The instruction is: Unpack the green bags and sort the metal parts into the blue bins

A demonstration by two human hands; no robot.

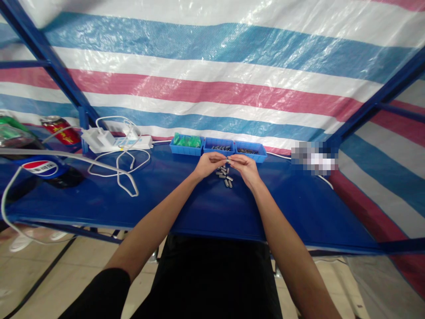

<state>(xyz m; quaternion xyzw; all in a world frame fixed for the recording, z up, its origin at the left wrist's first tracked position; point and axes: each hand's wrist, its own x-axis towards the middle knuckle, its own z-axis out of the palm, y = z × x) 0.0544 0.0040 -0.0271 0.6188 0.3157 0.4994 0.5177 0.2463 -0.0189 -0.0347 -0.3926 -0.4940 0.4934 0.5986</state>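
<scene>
My left hand and my right hand meet fingertip to fingertip above the table, both closed in a pinch. Between them is a small light-coloured piece, mostly covered by the fingers, so its kind is unclear. Just below the hands, several short metal cylinders lie loose on the blue table. Right behind the hands stand three blue bins in a row: a left bin with green pieces, a middle bin with dark metal pieces, and a right bin with small brownish metal parts.
A white power strip with plugs and a looping white cable lies at the left. Beyond it are a Pepsi bottle and a red can. Blue frame posts and striped sheeting enclose the blue table.
</scene>
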